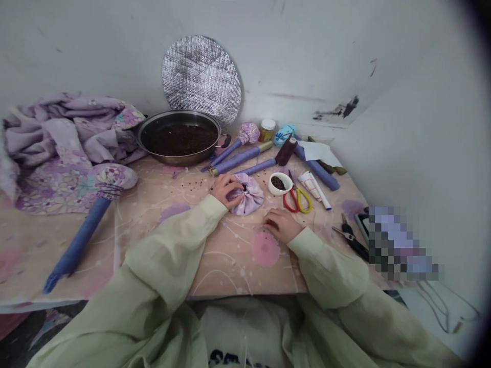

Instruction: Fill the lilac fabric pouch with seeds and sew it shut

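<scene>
A gathered round cloth pouch [251,197], lilac with pale folds and a small dark opening at its centre, lies on the table. My left hand [227,191] curls over its left side, gripping the fabric near the opening. Just to the lower right, my right hand [282,225] rests low over the tabletop, apart from the pouch. Its fingers are bent together; whatever they may pinch is too small or hidden. Behind it stand a small white bowl [284,189] of dark grains and scissors [298,200] with red and yellow handles.
A wide pan [180,134] of dark grains stands at the back, near bunched floral fabric [72,138]. A blue-wrapped stick with a cloth head [79,240] lies left. Several wrapped sticks, a thread spool [286,152], a lidded jar [267,131] and pliers [351,236] are around the right.
</scene>
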Available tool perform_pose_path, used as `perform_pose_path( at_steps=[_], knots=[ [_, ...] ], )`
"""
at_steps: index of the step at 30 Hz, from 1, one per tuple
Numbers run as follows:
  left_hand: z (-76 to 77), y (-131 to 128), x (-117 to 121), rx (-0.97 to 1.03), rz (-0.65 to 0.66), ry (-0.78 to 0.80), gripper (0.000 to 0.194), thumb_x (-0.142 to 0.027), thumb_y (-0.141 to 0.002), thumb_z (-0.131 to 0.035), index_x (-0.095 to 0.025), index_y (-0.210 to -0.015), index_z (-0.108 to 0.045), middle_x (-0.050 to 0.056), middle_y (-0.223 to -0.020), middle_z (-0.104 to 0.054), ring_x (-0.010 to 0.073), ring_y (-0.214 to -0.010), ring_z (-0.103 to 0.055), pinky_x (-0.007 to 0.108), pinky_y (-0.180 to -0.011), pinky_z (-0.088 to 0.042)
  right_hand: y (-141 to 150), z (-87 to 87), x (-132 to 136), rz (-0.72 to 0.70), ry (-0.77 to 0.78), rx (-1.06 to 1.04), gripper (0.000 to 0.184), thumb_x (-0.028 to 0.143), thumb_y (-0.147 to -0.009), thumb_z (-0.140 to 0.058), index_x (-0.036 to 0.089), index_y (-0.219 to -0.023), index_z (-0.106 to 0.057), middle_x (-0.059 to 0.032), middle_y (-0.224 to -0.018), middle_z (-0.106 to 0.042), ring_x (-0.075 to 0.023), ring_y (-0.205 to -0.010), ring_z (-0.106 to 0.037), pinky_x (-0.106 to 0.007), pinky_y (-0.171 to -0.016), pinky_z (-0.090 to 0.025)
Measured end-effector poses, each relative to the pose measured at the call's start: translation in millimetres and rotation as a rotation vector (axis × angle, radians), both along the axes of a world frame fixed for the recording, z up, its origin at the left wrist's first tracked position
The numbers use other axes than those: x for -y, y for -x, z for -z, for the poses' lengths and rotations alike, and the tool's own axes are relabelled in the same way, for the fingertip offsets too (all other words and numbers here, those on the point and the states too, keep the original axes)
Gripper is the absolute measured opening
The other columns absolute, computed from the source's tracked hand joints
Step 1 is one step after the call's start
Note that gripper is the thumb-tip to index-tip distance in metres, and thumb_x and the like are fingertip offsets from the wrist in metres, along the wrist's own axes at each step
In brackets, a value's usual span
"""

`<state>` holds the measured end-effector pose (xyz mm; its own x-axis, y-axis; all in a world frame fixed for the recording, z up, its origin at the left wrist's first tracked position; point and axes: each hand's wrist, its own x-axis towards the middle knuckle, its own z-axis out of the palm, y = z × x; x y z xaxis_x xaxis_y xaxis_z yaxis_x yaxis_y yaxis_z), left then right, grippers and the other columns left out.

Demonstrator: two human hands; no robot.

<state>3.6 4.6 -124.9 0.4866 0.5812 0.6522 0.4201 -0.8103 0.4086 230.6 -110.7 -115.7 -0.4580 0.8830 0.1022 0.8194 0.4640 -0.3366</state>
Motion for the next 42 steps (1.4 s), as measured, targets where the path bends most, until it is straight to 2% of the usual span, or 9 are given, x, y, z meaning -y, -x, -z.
perform_pose_path(
  at_steps=[6, 10, 16, 24, 30, 37, 42],
  knots=[
    [-0.8, 0, 0, 0.026, 0.005, -0.029, 0.025, -0.041, -0.076, -0.056, -0.019, -0.086, -0.064, 0.007, -0.089, -0.056, 0.0213, -0.086, -0.048, 0.038, -0.079, -0.041, -6, -3.3, -1, -0.022, 0.016, -0.04, 0.01, 0.018, -0.083, -0.052, 0.015, -0.082, -0.061, -0.0074, -0.08, -0.062, -0.0172, -0.075, -0.054, -0.03, -0.069, -0.038],
    [-2.1, 0, 0, -0.01, -0.014, -0.013, 0.025, -0.041, -0.077, -0.056, -0.02, -0.086, -0.064, 0.007, -0.088, -0.056, 0.0214, -0.086, -0.048, 0.039, -0.08, -0.041, -9, 3.5, -1, -0.032, -0.063, -0.062, 0.016, 0.023, -0.082, -0.056, 0.017, -0.093, -0.067, -0.0089, -0.087, -0.065, -0.0184, -0.08, -0.057, -0.032, -0.071, -0.04],
    [-0.5, 1, -1, -0.002, -0.003, 0.004, 0.025, -0.042, -0.076, -0.056, -0.02, -0.086, -0.064, 0.007, -0.089, -0.056, 0.0217, -0.087, -0.048, 0.038, -0.08, -0.041, -6, 11.0, 2, -0.032, -0.145, -0.056, 0.018, 0.026, -0.083, -0.056, 0.02, -0.077, -0.072, -0.0074, -0.078, -0.066, -0.017, -0.074, -0.055, -0.033, -0.071, -0.04],
    [-1.8, 0, 0, 0.019, 0.009, -0.021, 0.025, -0.041, -0.077, -0.056, -0.019, -0.086, -0.064, 0.007, -0.088, -0.055, 0.0212, -0.087, -0.048, 0.038, -0.08, -0.041, -4, 6.4, 5, 0.04, -0.185, -0.064, 0.019, 0.023, -0.086, -0.049, 0.017, -0.078, -0.065, -0.0093, -0.078, -0.064, -0.0202, -0.077, -0.052, -0.036, -0.073, -0.043],
    [-1.4, 1, 0, -0.009, -0.002, -0.005, 0.024, -0.041, -0.077, -0.056, -0.02, -0.086, -0.064, 0.007, -0.088, -0.055, 0.0209, -0.086, -0.048, 0.038, -0.08, -0.041, -7, 14.0, 2, -0.013, -0.22, -0.083, 0.019, 0.026, -0.083, -0.055, 0.018, -0.088, -0.07, -0.0097, -0.085, -0.066, -0.0195, -0.077, -0.055, -0.035, -0.071, -0.043],
    [0.0, 0, -1, 0.008, -0.001, -0.012, 0.025, -0.041, -0.077, -0.057, -0.019, -0.085, -0.064, 0.007, -0.088, -0.056, 0.0206, -0.086, -0.048, 0.037, -0.079, -0.041, -3, 13.5, 1, -0.024, -0.257, -0.081, 0.018, 0.023, -0.084, -0.055, 0.019, -0.074, -0.07, -0.0059, -0.078, -0.066, -0.0168, -0.073, -0.053, -0.032, -0.071, -0.041],
    [0.5, 0, -1, 0.031, 0.016, -0.04, 0.024, -0.04, -0.077, -0.058, -0.019, -0.085, -0.064, 0.007, -0.087, -0.056, 0.0206, -0.086, -0.049, 0.037, -0.079, -0.042, -2, 13.2, 5, 0.024, -0.259, -0.028, 0.018, 0.021, -0.086, -0.05, 0.016, -0.076, -0.064, -0.0079, -0.078, -0.064, -0.0187, -0.075, -0.051, -0.033, -0.072, -0.041]
  ],
)
